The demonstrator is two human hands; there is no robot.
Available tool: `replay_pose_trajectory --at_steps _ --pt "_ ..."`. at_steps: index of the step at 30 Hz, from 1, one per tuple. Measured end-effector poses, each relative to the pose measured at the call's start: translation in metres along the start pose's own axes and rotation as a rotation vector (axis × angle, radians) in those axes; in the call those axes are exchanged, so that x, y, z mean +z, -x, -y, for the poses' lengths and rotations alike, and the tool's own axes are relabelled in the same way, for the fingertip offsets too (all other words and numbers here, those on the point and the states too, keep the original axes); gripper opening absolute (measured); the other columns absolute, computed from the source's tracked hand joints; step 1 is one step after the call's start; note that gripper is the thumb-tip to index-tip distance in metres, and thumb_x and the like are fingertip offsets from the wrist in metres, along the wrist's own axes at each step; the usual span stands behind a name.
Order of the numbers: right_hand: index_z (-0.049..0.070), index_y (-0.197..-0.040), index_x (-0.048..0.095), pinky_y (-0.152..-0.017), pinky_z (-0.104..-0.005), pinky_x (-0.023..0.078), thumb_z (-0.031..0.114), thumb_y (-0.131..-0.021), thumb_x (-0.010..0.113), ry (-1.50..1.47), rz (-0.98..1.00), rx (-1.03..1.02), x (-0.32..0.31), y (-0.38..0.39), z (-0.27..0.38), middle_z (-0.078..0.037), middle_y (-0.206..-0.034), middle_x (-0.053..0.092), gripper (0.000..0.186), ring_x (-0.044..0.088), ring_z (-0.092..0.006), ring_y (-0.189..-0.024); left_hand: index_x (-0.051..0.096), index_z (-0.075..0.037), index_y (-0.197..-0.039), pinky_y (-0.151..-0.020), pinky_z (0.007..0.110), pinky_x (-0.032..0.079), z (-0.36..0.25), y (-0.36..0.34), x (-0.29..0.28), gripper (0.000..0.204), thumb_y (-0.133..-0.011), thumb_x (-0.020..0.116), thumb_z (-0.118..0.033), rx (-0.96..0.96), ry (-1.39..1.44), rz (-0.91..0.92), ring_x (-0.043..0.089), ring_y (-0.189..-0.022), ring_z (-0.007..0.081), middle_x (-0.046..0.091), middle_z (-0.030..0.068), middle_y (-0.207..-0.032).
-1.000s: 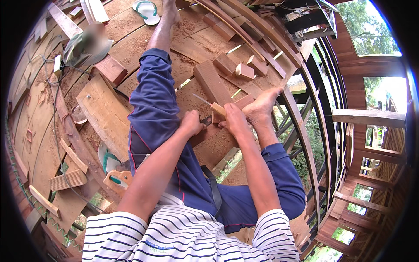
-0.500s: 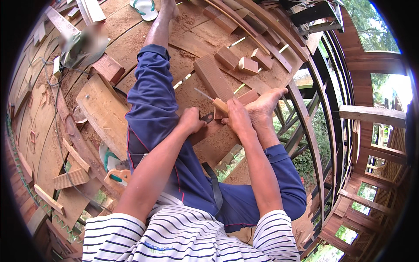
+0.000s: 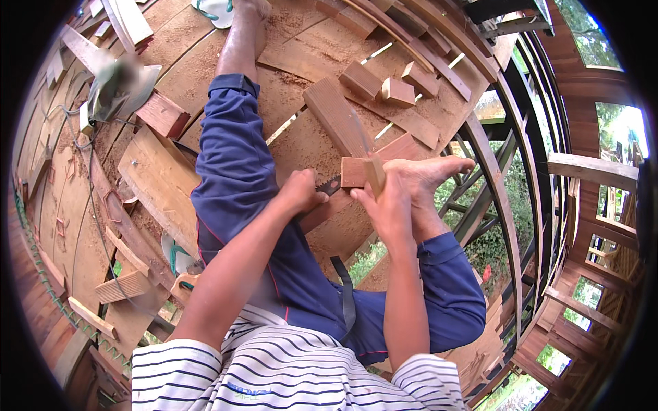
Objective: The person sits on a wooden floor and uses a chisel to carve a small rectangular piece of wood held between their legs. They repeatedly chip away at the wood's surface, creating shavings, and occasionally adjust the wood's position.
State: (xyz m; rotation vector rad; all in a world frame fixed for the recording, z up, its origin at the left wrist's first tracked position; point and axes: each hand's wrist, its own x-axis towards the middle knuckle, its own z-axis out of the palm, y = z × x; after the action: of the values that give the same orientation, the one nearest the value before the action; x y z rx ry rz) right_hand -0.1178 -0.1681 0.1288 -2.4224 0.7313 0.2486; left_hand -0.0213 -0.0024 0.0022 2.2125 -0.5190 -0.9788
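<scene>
My right hand (image 3: 389, 205) is closed round the wooden handle (image 3: 374, 175) of a slim tool. Its thin metal shaft is blurred and points away over the timber; whether it is a file or a chisel I cannot tell. Beside it my left hand (image 3: 303, 193) is closed at the end of a dark metal blade with holes (image 3: 330, 185), the fingers partly hiding it. That blade runs up to a small reddish wood block (image 3: 352, 172). Behind the block lies a thick timber piece (image 3: 337, 118). My bare right foot (image 3: 428, 171) rests by the block and another short piece of wood.
Several short wood blocks (image 3: 397, 92) lie beyond on the sawdust-strewn plank floor. At left are a broad board (image 3: 161, 181), a cable (image 3: 92, 185) and a wooden saw handle (image 3: 184, 288) beside my left arm. Gaps open between floorboards, and dark beams (image 3: 490, 205) border the right edge.
The tool in my right hand has swung more upright, its handle now in front of the wood block. My left hand stays at the dark blade. The whole view has shifted slightly.
</scene>
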Motion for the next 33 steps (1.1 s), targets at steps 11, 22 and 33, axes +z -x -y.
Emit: replay_pose_trajectory --at_steps 11,22,33 --pt "0.008 -0.16 0.036 -0.078 -0.0513 0.051 0.013 -0.102 0.059 -0.052 0.066 -0.093 0.021 0.105 -0.036 -0.024 -0.102 0.061 0.063 0.062 -0.0459 -0.087 0.065 0.003 -0.103 -0.062 0.028 0.056 -0.011 -0.067 -0.077 0.017 -0.1 0.066 -0.014 -0.096 0.657 0.108 0.068 -0.074 0.0133 0.071 0.0075 -0.087" --pt "0.02 -0.157 0.045 -0.072 -0.0518 0.052 0.015 -0.101 0.061 0.076 0.178 -0.142 0.015 0.074 -0.043 -0.019 -0.092 0.055 0.059 0.062 -0.0404 -0.078 0.065 0.005 -0.097 -0.058 0.029 0.056 0.002 -0.068 -0.055 0.021 -0.101 0.066 -0.015 -0.22 0.636 0.184 0.066 -0.07 0.0148 0.069 0.0092 -0.082" --pt "0.019 -0.156 0.046 -0.074 -0.0537 0.054 0.018 -0.099 0.063 0.125 0.15 -0.056 0.02 0.08 -0.028 -0.022 -0.096 0.059 0.059 0.065 -0.0447 -0.082 0.072 0.003 -0.103 -0.069 0.036 0.054 -0.041 -0.062 -0.025 0.045 -0.094 0.076 -0.041 0.129 0.318 0.221 0.069 -0.077 0.0192 0.071 0.0119 -0.085"
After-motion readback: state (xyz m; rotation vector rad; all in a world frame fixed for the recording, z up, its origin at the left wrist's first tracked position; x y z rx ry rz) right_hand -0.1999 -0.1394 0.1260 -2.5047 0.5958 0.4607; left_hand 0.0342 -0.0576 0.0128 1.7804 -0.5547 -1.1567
